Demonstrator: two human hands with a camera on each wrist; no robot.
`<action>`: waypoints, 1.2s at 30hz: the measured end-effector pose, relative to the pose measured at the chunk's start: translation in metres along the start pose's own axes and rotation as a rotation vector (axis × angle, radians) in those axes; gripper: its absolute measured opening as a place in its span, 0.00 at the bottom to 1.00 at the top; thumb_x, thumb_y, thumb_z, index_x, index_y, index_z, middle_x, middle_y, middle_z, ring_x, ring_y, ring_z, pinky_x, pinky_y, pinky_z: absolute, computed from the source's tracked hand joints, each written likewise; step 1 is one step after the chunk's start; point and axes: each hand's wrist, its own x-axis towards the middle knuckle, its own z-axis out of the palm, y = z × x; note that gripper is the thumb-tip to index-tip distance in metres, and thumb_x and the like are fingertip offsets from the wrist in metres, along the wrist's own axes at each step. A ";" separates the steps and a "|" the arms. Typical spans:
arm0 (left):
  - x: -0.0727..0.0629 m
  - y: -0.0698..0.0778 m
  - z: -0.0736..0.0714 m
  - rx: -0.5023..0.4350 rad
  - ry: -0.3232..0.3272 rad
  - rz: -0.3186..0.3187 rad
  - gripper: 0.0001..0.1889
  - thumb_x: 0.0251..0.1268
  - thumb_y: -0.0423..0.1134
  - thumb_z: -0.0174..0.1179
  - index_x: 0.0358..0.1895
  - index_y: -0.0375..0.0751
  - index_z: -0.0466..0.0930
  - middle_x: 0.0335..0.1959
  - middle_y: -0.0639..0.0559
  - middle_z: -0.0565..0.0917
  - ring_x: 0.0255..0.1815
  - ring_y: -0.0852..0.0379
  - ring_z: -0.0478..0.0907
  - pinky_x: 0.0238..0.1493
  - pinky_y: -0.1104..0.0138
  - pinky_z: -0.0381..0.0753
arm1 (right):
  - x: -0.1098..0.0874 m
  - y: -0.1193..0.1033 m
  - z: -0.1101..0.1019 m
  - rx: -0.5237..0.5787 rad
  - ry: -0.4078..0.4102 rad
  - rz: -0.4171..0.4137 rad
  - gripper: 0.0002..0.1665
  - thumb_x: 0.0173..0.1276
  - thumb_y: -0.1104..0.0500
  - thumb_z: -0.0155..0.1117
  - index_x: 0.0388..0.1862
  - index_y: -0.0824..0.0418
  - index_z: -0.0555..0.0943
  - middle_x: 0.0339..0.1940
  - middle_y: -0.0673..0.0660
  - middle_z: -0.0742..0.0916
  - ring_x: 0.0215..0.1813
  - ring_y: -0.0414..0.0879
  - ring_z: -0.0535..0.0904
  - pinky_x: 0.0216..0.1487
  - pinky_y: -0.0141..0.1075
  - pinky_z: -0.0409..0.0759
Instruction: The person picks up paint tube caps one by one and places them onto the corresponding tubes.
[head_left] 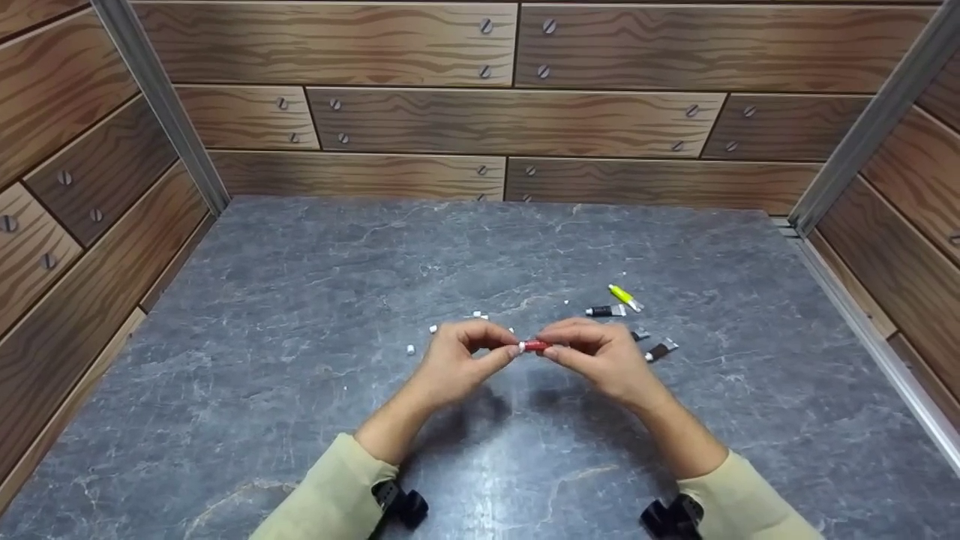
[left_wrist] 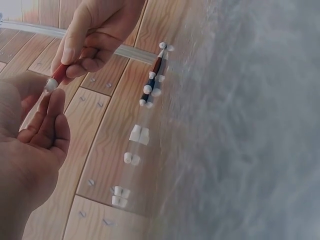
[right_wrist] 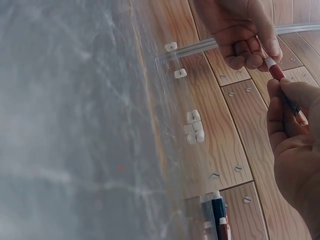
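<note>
A small red paint tube (head_left: 535, 346) with a white cap (right_wrist: 270, 62) is held above the table between the two hands. The left hand (head_left: 459, 360) pinches the white cap end between thumb and fingers. From the other side the right hand (head_left: 604, 360) grips the tube's red body, and its fingers hide the rear part. In the left wrist view the cap (left_wrist: 51, 85) sits on the front of the red tube (left_wrist: 60, 73). Just beyond the right hand lie a brown tube (head_left: 662, 350) and a dark tube (head_left: 640, 335), the latter partly covered by the hand.
A yellow tube (head_left: 622, 295) and a black tube (head_left: 602, 311) lie farther back on the right. Several loose white caps, one of them a cap (head_left: 410, 349) left of the left hand, are scattered on the grey marbled table (head_left: 300, 262). Wood-patterned walls (head_left: 510, 120) enclose it.
</note>
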 end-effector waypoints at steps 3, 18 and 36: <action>-0.001 -0.001 0.000 0.000 0.008 0.000 0.02 0.69 0.31 0.72 0.41 0.38 0.92 0.38 0.51 0.92 0.41 0.56 0.86 0.44 0.62 0.84 | 0.000 0.001 0.001 0.004 -0.003 0.008 0.12 0.71 0.70 0.72 0.52 0.70 0.89 0.50 0.65 0.90 0.50 0.49 0.88 0.48 0.37 0.88; 0.000 0.000 0.000 -0.001 0.009 0.057 0.03 0.67 0.28 0.72 0.41 0.37 0.91 0.42 0.50 0.91 0.49 0.52 0.86 0.56 0.56 0.84 | 0.000 0.000 0.001 0.037 0.000 0.039 0.12 0.70 0.70 0.72 0.52 0.71 0.89 0.51 0.67 0.89 0.49 0.49 0.88 0.48 0.35 0.88; 0.001 0.002 -0.001 0.071 -0.012 -0.057 0.07 0.70 0.35 0.72 0.46 0.37 0.90 0.39 0.51 0.91 0.39 0.56 0.87 0.44 0.59 0.87 | 0.000 0.001 0.002 0.017 0.013 0.053 0.13 0.69 0.69 0.74 0.52 0.69 0.89 0.50 0.64 0.90 0.49 0.50 0.88 0.47 0.35 0.88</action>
